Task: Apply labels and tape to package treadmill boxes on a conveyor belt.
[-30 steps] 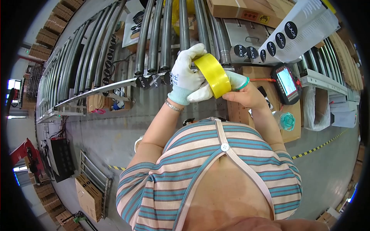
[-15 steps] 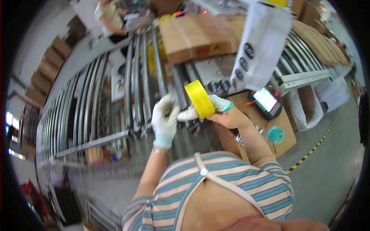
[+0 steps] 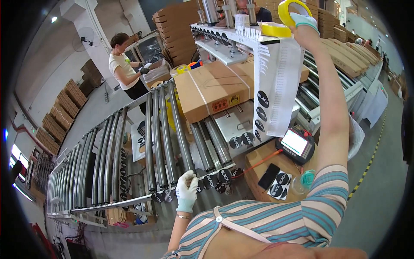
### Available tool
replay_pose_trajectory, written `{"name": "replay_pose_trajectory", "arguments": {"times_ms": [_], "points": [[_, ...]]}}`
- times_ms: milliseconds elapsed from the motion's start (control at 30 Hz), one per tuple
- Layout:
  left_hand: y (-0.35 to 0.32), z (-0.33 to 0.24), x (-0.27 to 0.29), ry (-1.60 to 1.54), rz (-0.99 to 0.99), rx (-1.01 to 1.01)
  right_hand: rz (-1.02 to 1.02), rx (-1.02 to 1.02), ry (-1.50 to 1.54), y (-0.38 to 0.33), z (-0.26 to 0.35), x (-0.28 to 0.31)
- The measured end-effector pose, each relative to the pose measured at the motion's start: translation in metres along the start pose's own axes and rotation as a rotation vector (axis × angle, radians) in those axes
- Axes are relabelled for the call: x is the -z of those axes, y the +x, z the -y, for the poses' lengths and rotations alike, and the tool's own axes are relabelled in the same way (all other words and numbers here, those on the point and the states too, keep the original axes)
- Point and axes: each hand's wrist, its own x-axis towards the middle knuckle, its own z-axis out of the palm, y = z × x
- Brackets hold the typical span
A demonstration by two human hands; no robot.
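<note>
My right hand [image 3: 305, 25], in a white glove with bare skin showing, is raised high at the far right. Its fingers close on the rim of a yellow roll of tape [image 3: 282, 14]. Just below that roll, a second yellow tape roll [image 3: 276, 30] lies on the white machine top. My left hand [image 3: 186, 190], gloved white, is low beside the near rail of the roller conveyor [image 3: 155, 142]. Its fingers are curled together at the roller ends; whether anything sits in them is hidden.
A strapped cardboard box [image 3: 211, 90] rests on the rollers. White label strips [image 3: 276, 90] hang from the machine. At right, a handheld controller [image 3: 296, 144], a black phone [image 3: 268, 176] and a teal-lidded jar [image 3: 304, 181] stand on cardboard. Another person [image 3: 123, 67] works at the far left.
My right hand has risen from the middle, carrying the tape roll up to the machine top. My left hand has moved away from the tape and down to the conveyor's near rail. The view tilted up.
</note>
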Motion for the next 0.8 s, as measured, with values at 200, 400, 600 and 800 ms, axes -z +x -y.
{"name": "replay_pose_trajectory", "arguments": {"times_ms": [200,400,600,800], "points": [[0.001,-0.006,-0.013,0.071,-0.036,0.057,0.231,-0.069,0.029,0.061,-0.018,-0.045],[-0.001,-0.014,-0.035,0.094,0.002,0.102,0.512,-0.088,-0.045,0.08,-0.018,-0.065],[-0.004,-0.019,-0.039,0.075,-0.176,-0.054,-0.146,-0.307,0.332,0.032,0.029,-0.034],[0.016,-0.1,-0.075,0.374,-0.134,-0.557,0.828,-0.094,1.757,-0.237,0.189,-0.059]]}}
